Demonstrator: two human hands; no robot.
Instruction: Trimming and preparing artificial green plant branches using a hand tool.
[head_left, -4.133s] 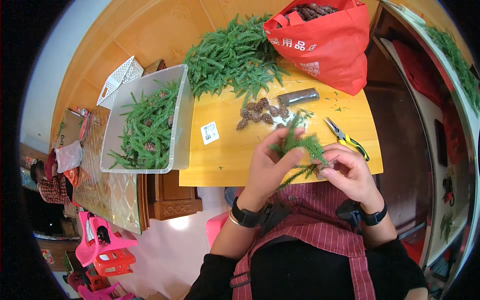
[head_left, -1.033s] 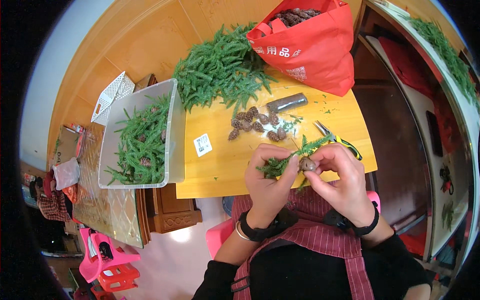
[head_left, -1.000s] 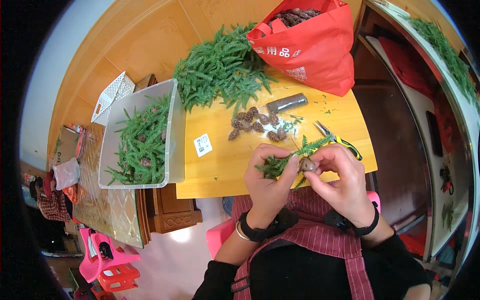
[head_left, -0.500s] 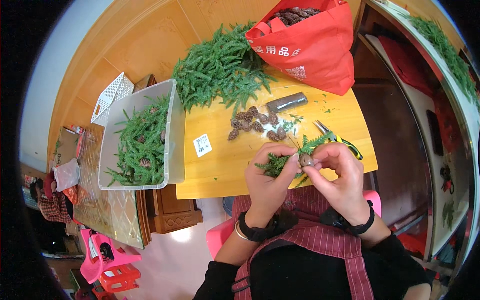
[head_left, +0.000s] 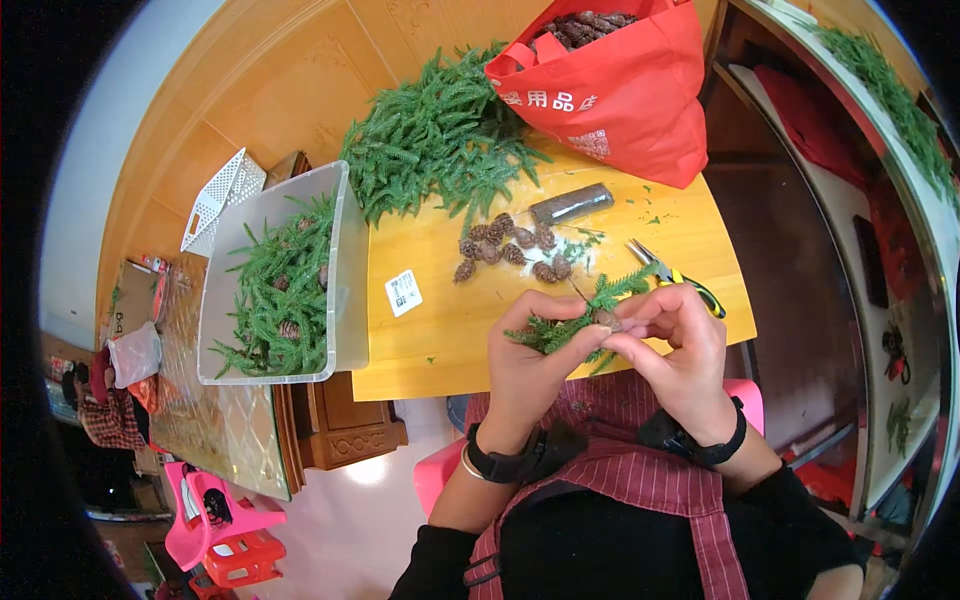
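Observation:
Close to the table's near edge, my left hand [head_left: 525, 365] is closed round a green artificial pine sprig [head_left: 622, 288], its thumb against a small brown pine cone [head_left: 606, 319] in the greenery. A thin dark stem or wire sticks up from the bunch. My right hand [head_left: 685, 350] pinches at the cone from the other side, thumb and forefinger meeting there; the fingertips partly hide it. Just beyond the right hand lie pliers [head_left: 708, 300] with yellow and black handles. Several loose pine cones [head_left: 490, 248] rest farther off, beside a dark cylindrical bundle [head_left: 572, 204].
On the left, a clear plastic bin [head_left: 345, 300] holds sprigs with cones. A heap of green sprigs [head_left: 430, 140] and a red bag [head_left: 630, 100] of pine cones occupy the table's far side. A white label [head_left: 403, 293] lies on the yellow table [head_left: 430, 345]. Pink stools stand lower left.
My left thumb has moved over the pine cone, and the right fingers have closed in on it, covering more of it. The sprig has shifted slightly to the left.

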